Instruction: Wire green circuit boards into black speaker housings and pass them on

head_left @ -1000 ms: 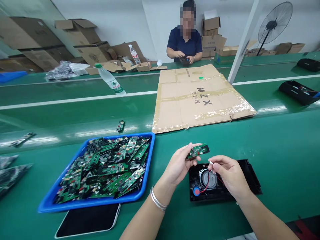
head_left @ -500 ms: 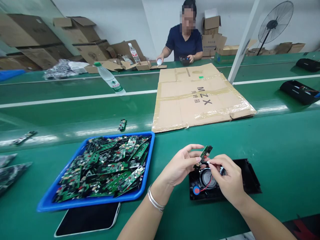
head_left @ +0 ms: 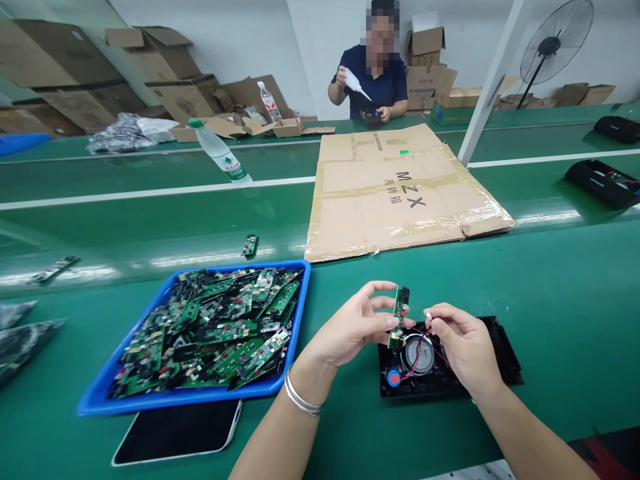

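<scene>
My left hand pinches a small green circuit board, held upright on its edge above a black plastic housing. In the housing lie a round speaker and a blue round part, joined by red wires. My right hand holds a small white wire connector between thumb and forefinger, just right of the board and a little apart from it. A silver bangle sits on my left wrist.
A blue tray heaped with several green circuit boards stands to the left, a dark tablet under its near edge. Flattened cardboard lies beyond, and a water bottle. A person in dark blue works across the belt. Black housings lie far right.
My left hand has turned the circuit board from flat to upright on its edge. My right hand brought the connector in close, then eased slightly right. The person opposite has lifted a white bottle.
</scene>
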`<state>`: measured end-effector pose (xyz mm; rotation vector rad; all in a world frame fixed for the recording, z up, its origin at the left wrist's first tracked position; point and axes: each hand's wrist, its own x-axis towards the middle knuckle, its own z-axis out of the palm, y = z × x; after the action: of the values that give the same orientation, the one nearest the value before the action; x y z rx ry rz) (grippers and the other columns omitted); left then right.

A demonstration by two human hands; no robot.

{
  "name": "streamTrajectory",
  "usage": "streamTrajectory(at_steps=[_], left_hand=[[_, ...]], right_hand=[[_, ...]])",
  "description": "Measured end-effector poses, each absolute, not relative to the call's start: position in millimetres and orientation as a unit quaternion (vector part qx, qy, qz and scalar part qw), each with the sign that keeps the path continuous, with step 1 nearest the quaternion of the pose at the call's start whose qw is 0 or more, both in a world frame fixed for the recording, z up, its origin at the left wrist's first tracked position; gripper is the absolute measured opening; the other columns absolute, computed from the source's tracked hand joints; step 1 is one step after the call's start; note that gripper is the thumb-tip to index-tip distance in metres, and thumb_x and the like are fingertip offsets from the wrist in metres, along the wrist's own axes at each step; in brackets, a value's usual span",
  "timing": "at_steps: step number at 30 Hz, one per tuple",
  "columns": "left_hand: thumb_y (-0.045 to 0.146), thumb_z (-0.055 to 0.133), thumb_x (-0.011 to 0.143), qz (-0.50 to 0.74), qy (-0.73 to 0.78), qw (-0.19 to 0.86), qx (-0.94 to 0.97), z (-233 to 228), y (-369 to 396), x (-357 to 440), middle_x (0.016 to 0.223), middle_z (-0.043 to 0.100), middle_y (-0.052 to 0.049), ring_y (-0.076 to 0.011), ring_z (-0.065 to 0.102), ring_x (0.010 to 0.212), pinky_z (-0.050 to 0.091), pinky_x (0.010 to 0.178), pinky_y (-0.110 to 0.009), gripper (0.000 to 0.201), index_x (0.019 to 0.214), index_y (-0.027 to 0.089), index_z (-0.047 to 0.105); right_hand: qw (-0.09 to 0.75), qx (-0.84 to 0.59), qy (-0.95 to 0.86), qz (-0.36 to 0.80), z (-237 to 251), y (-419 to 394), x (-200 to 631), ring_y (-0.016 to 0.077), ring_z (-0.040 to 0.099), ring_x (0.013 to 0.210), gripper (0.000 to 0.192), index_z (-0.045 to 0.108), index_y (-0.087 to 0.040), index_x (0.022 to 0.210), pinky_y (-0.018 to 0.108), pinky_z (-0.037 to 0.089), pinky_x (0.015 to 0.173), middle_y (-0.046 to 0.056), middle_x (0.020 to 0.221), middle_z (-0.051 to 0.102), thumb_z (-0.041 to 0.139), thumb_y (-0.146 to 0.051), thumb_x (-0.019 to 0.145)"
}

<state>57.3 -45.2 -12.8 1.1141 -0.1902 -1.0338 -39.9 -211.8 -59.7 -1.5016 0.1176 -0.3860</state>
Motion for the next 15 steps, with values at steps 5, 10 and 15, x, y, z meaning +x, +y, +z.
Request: streamTrajectory(at_steps=[5, 10, 15], left_hand=[[0.019, 0.075, 0.068, -0.472, -0.087, 0.71, 0.515, -14, -46, 56, 0.097, 0.056, -0.006, -0.0208, 0.065, 0.084, 0.046, 0.05, -0.016, 0.056, 0.116, 0.02, 0.046], [0.015, 0.074, 0.068, -0.487, -0.097, 0.699, 0.515, -15, -47, 55, 0.093, 0.054, -0.002, -0.0135, 0.064, 0.075, 0.045, 0.049, -0.014, 0.056, 0.116, 0.021, 0.047], [0.016, 0.073, 0.069, -0.491, -0.109, 0.686, 0.526, -16, -46, 56, 0.095, 0.054, -0.002, -0.0177, 0.065, 0.08, 0.045, 0.05, -0.016, 0.056, 0.116, 0.023, 0.043]], right_hand=[[0.638, -0.751, 0.009, -0.169, -54, -210, -39, 0.0142, 0.056, 0.074, 0.009, 0.065, -0.019, 0.083, 0.026, 0.047, 0.064, 0.004, 0.08, 0.06, 0.058, -0.024, 0.087], [0.388, -0.849, -0.087, -0.348, -50, -198, -42, 0.0138, 0.051, 0.069, 0.012, 0.06, -0.016, 0.088, 0.031, 0.041, 0.064, 0.005, 0.078, 0.059, 0.052, -0.007, 0.088], [0.319, -0.861, -0.107, -0.381, -57, -196, -42, 0.0144, 0.051, 0.072, 0.019, 0.057, -0.014, 0.094, 0.032, 0.04, 0.064, 0.006, 0.08, 0.059, 0.054, 0.002, 0.083]])
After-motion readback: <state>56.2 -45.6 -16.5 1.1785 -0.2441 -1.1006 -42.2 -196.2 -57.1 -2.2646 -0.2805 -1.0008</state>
